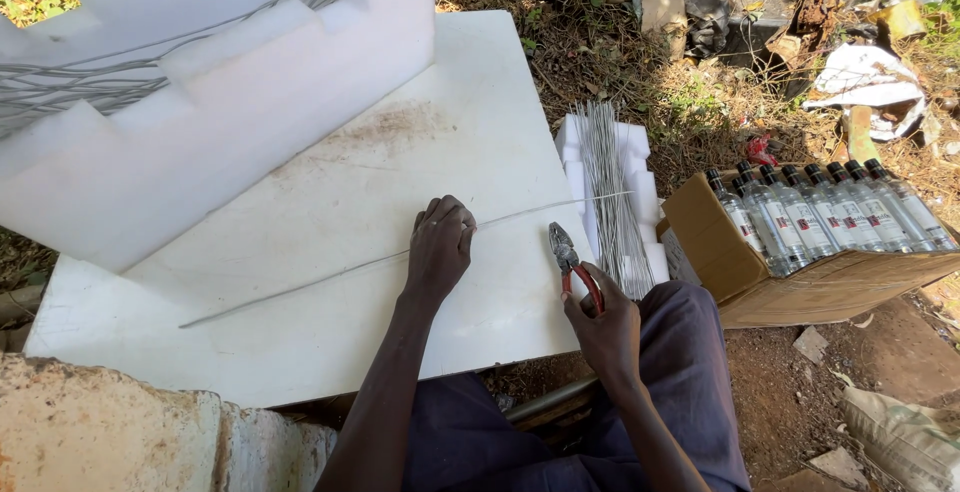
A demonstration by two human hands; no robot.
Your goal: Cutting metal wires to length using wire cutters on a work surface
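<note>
Nearest you are your own knees in dark blue trousers (690, 352), drawn up against the near edge of the white board (340, 202) you work on. Your right hand (608, 327) hangs just off the board's near right corner, closed round the red handles of a pair of pliers (570, 262); the grey nose points away from you, over the board's right edge, its tips together. Your left hand (438, 247) lies palm down on the board, near the right edge, fingers curled over a long thin wire (330, 274) and pinning it flat. That wire runs slantwise from the near left part of the board, under your hand, and out past the right edge. Just beyond that edge a bundle of cut wires (610, 192) rests on a small white foam piece (640, 197). A big notched foam block (220, 102) covers the board's far left corner. Right of your knee, on the ground, stands a cardboard box (730, 262) of clear bottles (820, 212).
</note>
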